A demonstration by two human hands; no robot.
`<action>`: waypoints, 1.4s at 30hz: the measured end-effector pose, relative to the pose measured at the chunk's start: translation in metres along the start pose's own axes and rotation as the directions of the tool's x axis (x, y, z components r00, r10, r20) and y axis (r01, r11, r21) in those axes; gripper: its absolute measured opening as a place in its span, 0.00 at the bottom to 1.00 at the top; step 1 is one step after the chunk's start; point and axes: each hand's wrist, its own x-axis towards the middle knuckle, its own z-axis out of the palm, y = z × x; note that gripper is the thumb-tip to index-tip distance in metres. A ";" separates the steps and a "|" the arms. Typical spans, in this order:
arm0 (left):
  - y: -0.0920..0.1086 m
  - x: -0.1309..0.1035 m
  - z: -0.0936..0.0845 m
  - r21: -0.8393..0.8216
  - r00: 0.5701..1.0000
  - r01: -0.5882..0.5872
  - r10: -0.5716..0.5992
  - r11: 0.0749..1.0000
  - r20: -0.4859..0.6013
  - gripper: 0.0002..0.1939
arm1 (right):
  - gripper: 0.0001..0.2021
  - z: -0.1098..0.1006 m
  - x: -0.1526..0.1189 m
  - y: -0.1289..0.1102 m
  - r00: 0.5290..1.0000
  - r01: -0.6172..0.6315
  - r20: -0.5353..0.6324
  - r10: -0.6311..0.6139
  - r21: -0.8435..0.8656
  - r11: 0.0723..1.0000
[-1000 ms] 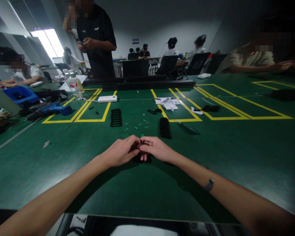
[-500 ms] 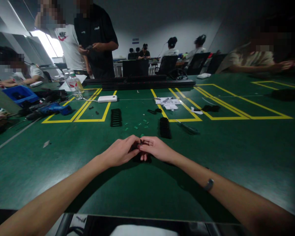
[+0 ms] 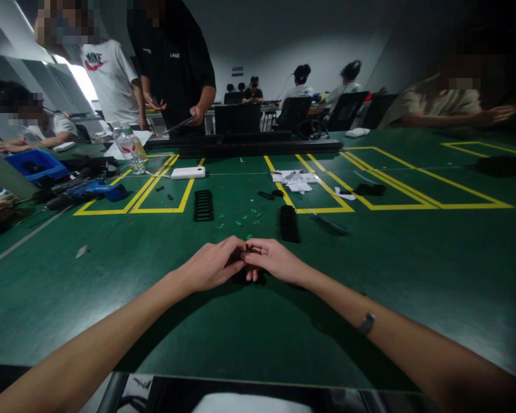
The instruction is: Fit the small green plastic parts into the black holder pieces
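My left hand (image 3: 215,263) and my right hand (image 3: 272,258) meet just above the green table (image 3: 258,338), fingertips closed together. Between them is a small dark piece (image 3: 246,250), mostly hidden by the fingers, its kind not clear. Just beyond my fingers lie several small green clear pieces (image 3: 239,223). To the left of these rests a black slotted rack (image 3: 203,205). A black ribbed block (image 3: 289,223) sits to the right, with a clear plastic bag or strip (image 3: 330,223) beside it.
A white power bank (image 3: 188,172), plastic bottles (image 3: 132,152) and a blue-and-black power drill (image 3: 88,192) lie further left. Crumpled white papers (image 3: 298,180) are on the right. Long black bars (image 3: 258,147) cross the far edge. A person in black (image 3: 172,69) stands behind them.
My hands hold almost the same pose. Across the table, the standing person in black has lowered and parted their hands, now holding a flat dark object; the person in white has shifted left.
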 end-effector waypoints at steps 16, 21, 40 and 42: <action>-0.002 0.000 0.002 0.004 1.000 -0.002 0.001 1.000 0.005 0.10 | 0.13 -0.002 0.000 0.004 1.000 -0.005 -0.001 0.005 -0.018 1.000; -0.001 0.000 0.001 0.007 1.000 -0.003 0.003 1.000 0.003 0.10 | 0.13 -0.002 0.000 0.004 1.000 -0.005 0.000 0.005 -0.026 1.000; -0.001 0.000 0.001 0.006 1.000 -0.007 0.007 1.000 0.003 0.10 | 0.13 -0.001 -0.001 0.000 1.000 -0.016 -0.007 0.016 -0.036 0.999; -0.001 0.000 0.001 0.004 1.000 -0.004 0.004 1.000 0.003 0.10 | 0.14 -0.001 -0.001 -0.001 1.000 -0.021 -0.006 0.021 -0.040 0.999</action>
